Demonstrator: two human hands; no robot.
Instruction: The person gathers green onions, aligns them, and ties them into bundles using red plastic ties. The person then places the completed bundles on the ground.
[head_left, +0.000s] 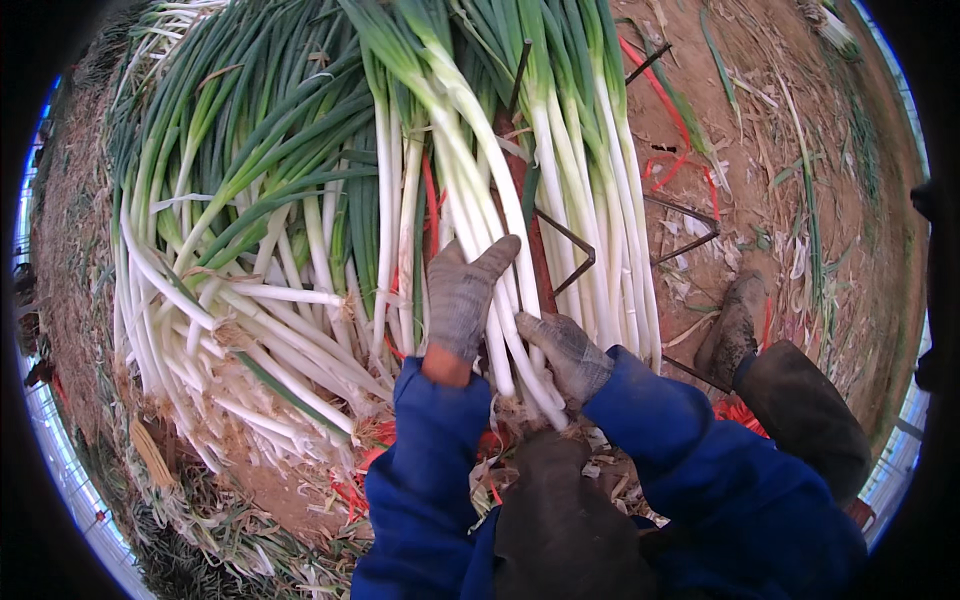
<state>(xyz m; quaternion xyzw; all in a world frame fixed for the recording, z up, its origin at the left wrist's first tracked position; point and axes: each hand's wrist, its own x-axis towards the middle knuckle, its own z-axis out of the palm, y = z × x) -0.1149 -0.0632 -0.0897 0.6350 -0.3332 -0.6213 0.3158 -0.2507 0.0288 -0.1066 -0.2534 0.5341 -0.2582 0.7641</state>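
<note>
Between my gloved hands lies a small bunch of long green onions (472, 202), white stalks towards me and green leaves pointing away. My left hand (465, 292) is closed around the stalks from the left, its thumb across the top. Lower down, my right hand (566, 352) grips the same stalks from the right, near the root ends. To the right, more green onions (592, 217) lie side by side in a metal rack with bent rods (577, 255). A large heap of green onions (262, 315) spreads out on the left.
Red plastic strips (679, 135) lie on the bare soil (697, 300) and beneath the stalks. Peeled leaves and skins (217, 532) litter the ground at lower left, near a piece of wood (150, 450). My muddy shoe (735, 322) stands right of the rack.
</note>
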